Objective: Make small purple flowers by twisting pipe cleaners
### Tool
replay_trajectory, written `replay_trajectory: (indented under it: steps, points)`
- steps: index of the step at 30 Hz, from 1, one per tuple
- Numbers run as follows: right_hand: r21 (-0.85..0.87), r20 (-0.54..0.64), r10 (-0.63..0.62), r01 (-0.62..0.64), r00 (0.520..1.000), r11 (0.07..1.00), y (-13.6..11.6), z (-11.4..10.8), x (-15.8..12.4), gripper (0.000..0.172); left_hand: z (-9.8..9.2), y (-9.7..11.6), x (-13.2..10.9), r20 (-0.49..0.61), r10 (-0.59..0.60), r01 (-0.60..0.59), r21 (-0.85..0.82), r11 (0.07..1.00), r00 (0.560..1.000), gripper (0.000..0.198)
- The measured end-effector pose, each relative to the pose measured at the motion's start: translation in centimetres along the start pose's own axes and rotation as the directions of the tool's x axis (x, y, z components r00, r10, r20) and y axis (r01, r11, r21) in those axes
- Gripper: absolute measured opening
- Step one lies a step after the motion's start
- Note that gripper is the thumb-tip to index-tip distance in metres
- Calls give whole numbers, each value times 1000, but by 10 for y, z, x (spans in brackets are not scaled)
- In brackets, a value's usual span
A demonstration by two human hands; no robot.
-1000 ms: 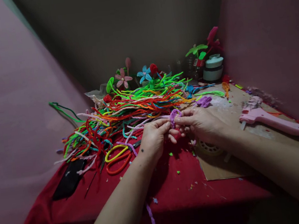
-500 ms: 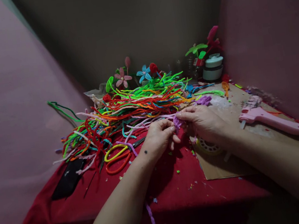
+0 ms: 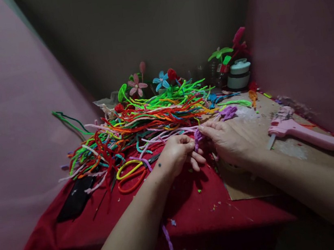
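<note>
A twisted purple pipe cleaner piece (image 3: pixel 198 137) is pinched between my two hands above the red cloth. My left hand (image 3: pixel 180 151) grips its lower left side with thumb and forefinger, the other fingers loosely bent below. My right hand (image 3: pixel 224 138) holds its upper right side between thumb and fingertips, which partly hide it. A long purple strand (image 3: pixel 169 241) passes behind my left forearm and hangs over the table's front edge. Scissors (image 3: pixel 132 174) with yellow and red handles lie left of my left hand. Another purple twisted piece (image 3: pixel 228 112) rests beyond my right hand.
A heap of colourful pipe cleaners (image 3: pixel 153 114) covers the back of the red cloth (image 3: pixel 197 211). A pink glue gun (image 3: pixel 307 129) lies on cardboard (image 3: pixel 290 151) at right. A black phone (image 3: pixel 75 198) lies at left. Finished flowers (image 3: pixel 137 85) and a lidded jar (image 3: pixel 239 74) stand behind.
More of the purple piece shows between my hands now. My left hand's lower fingers have spread slightly to the right, and my right hand has tilted a little lower.
</note>
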State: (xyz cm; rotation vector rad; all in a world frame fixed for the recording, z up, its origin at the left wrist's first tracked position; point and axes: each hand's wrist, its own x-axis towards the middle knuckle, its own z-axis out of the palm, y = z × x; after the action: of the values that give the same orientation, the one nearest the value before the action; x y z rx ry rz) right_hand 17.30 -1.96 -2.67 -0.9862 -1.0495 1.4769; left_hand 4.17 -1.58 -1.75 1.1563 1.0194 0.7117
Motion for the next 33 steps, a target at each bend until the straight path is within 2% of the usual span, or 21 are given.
replay_trajectory:
  steps: [2,7,10,15,22,29,33]
  points:
    - [2,6,3,-3,1000,1000,0,0,0,22,0,0,0,3,-16,16,10,1000,1000,11]
    - [19,17,-12,12,1000,1000,2,-3,3,24,-1,0,1,52,-49,41,146,988,997,8]
    - [34,-9,-6,6,1000,999,2,-5,6,24,-2,1,0,42,-42,30,249,968,998,7]
    - [38,-36,22,-21,999,999,1,-7,7,23,-1,5,-2,-58,86,-59,367,928,995,4]
    - [54,-19,8,-7,1000,999,1,-8,7,18,-1,2,1,-65,255,-207,410,888,965,15]
    - [166,-7,-48,49,999,985,3,-14,11,17,-2,7,-4,-33,145,-119,413,903,989,16]
    - [139,-6,0,0,1000,990,4,-15,12,18,-1,10,-4,-54,186,-145,426,893,981,15]
